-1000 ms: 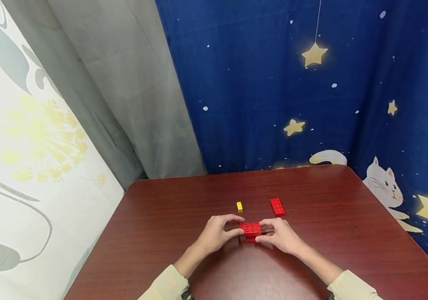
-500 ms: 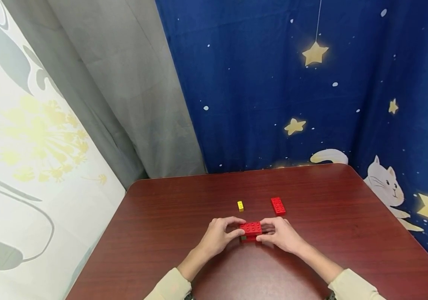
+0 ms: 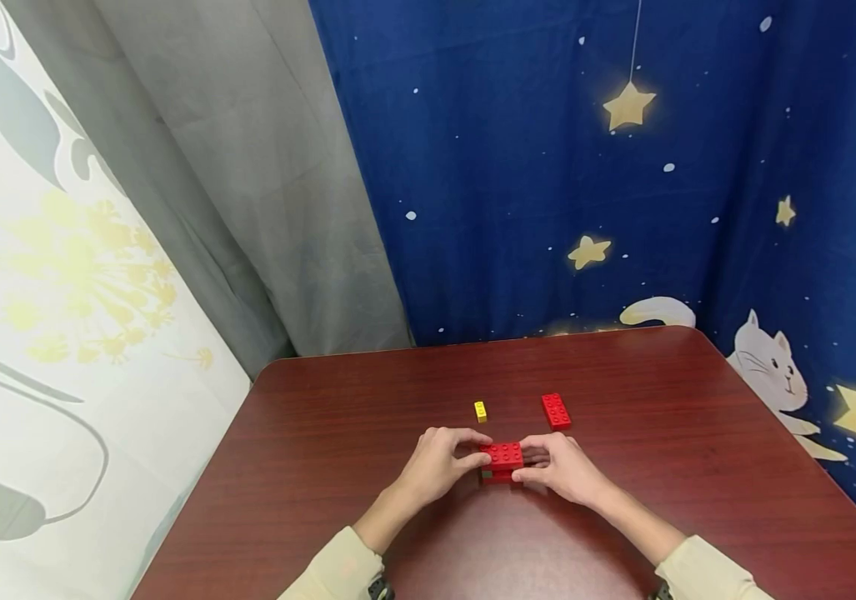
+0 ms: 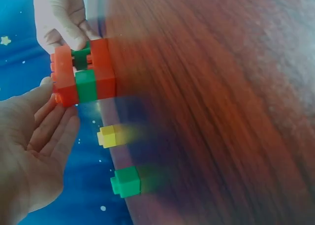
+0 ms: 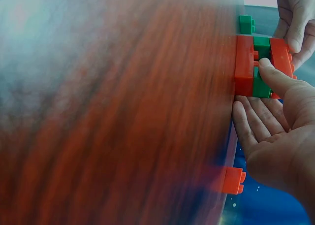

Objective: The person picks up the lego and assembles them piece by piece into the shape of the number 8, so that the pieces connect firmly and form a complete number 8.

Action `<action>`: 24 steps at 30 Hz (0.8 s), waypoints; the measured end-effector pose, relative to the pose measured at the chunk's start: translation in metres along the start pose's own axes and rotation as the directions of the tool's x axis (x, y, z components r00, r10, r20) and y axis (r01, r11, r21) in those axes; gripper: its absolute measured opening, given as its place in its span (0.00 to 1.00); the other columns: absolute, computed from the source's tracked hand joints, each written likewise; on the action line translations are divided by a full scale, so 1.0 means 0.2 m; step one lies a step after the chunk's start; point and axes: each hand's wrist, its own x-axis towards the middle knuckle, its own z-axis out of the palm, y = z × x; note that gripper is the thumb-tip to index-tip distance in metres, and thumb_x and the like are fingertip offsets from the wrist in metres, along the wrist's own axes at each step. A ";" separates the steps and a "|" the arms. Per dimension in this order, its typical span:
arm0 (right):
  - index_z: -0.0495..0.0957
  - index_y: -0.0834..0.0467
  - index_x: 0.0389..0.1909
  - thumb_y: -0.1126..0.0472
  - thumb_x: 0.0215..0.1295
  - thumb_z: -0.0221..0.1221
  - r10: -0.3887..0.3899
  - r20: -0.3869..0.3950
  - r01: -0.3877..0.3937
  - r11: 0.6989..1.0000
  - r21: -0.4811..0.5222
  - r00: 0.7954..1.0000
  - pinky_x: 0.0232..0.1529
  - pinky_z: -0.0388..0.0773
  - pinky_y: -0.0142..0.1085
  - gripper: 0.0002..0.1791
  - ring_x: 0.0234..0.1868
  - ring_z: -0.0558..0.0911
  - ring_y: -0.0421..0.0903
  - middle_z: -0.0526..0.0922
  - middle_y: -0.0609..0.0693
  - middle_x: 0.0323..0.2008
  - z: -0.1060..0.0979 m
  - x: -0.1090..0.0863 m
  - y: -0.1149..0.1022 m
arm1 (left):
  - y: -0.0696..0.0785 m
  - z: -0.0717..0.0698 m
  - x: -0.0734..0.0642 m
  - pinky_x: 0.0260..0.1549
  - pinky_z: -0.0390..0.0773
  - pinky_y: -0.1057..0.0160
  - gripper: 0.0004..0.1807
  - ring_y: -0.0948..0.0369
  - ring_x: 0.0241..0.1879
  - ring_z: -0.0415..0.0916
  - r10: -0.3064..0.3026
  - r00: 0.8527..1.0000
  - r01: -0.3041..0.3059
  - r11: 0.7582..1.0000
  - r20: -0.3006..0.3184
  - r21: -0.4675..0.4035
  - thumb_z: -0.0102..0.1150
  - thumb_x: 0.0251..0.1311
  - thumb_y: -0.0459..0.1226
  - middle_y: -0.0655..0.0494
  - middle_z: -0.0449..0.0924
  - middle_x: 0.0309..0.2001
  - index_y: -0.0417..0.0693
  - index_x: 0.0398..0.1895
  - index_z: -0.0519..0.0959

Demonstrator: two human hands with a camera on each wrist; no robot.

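Observation:
A small stack of toy building bricks stands on the table (image 3: 337,433) between both hands. Its top red brick (image 3: 503,454) lies across two green bricks (image 4: 86,85), which sit apart on a bottom red brick (image 5: 244,62). My left hand (image 3: 431,467) pinches the left end of the top red brick between thumb and fingers. At the stack's right end, my right hand (image 3: 563,473) grips lower down. The right thumb presses a green brick's side in the right wrist view, and the other fingers lie along the far side, their tips partly hidden.
Beyond the stack lie a small yellow brick (image 3: 480,412) and, farther right, a loose red brick (image 3: 556,411). A loose green brick (image 4: 127,181) shows in the left wrist view, past the yellow one. Grey and blue curtains (image 3: 503,167) hang behind the table.
My left hand has risen very slightly at the knuckles over the last half second. The stack and my right hand hold almost the same place.

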 end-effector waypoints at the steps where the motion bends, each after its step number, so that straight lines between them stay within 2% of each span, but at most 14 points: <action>1: 0.86 0.64 0.49 0.62 0.64 0.75 0.001 0.000 -0.001 1.000 -0.001 1.000 0.49 0.86 0.39 0.16 0.47 0.90 0.49 0.91 0.53 0.43 0.00 0.00 0.00 | 0.00 0.00 0.00 0.42 0.81 0.65 0.15 0.69 0.41 0.82 -0.003 1.000 0.003 1.000 -0.012 0.004 0.75 0.64 0.48 0.65 0.91 0.45 0.57 0.51 0.91; 6: 0.87 0.64 0.49 0.62 0.64 0.76 0.005 -0.003 -0.005 1.000 -0.006 1.000 0.49 0.86 0.40 0.16 0.46 0.90 0.49 0.91 0.53 0.43 0.00 0.00 0.00 | -0.01 0.05 -0.03 0.45 0.82 0.63 0.14 0.68 0.44 0.84 -0.023 0.997 0.021 0.999 -0.077 -0.033 0.74 0.64 0.48 0.66 0.91 0.45 0.59 0.51 0.92; 11: 0.87 0.64 0.49 0.63 0.63 0.76 0.006 -0.004 -0.006 1.000 -0.009 1.000 0.48 0.87 0.43 0.16 0.45 0.90 0.49 0.91 0.54 0.43 -0.01 0.01 -0.01 | -0.03 0.08 -0.04 0.45 0.82 0.63 0.14 0.67 0.45 0.84 -0.024 0.993 0.016 0.998 -0.115 -0.067 0.74 0.65 0.47 0.65 0.91 0.46 0.58 0.52 0.92; 15: 0.86 0.64 0.50 0.63 0.62 0.76 0.017 0.021 -0.017 1.000 -0.009 1.000 0.50 0.86 0.46 0.17 0.47 0.90 0.52 0.91 0.54 0.44 -0.02 0.01 -0.03 | -0.03 0.08 -0.05 0.46 0.83 0.62 0.14 0.67 0.45 0.85 -0.010 0.992 0.002 0.998 -0.122 -0.062 0.73 0.66 0.47 0.64 0.91 0.47 0.57 0.52 0.91; 19: 0.83 0.68 0.57 0.61 0.65 0.75 0.033 0.051 -0.034 0.999 0.021 0.998 0.53 0.85 0.47 0.23 0.53 0.89 0.57 0.89 0.58 0.50 -0.03 0.01 -0.04 | -0.03 0.08 -0.05 0.47 0.83 0.61 0.14 0.67 0.46 0.85 0.000 0.993 -0.007 0.998 -0.118 -0.061 0.73 0.66 0.46 0.64 0.91 0.47 0.56 0.52 0.91; 21: 0.80 0.69 0.61 0.60 0.68 0.72 0.045 0.039 -0.046 0.998 0.043 0.998 0.54 0.85 0.45 0.25 0.55 0.87 0.59 0.87 0.61 0.54 -0.04 0.01 -0.05 | -0.03 0.08 -0.05 0.47 0.84 0.61 0.14 0.66 0.46 0.85 0.004 0.993 -0.011 0.998 -0.118 -0.057 0.73 0.66 0.46 0.64 0.91 0.46 0.56 0.52 0.91; 24: 0.80 0.69 0.63 0.58 0.72 0.70 0.041 -0.019 -0.040 0.997 0.060 0.999 0.54 0.84 0.39 0.25 0.57 0.87 0.59 0.86 0.62 0.57 -0.04 0.01 -0.07 | -0.03 0.08 -0.05 0.49 0.84 0.60 0.14 0.65 0.47 0.86 0.006 0.993 -0.012 0.999 -0.117 -0.047 0.73 0.66 0.46 0.64 0.91 0.46 0.56 0.52 0.91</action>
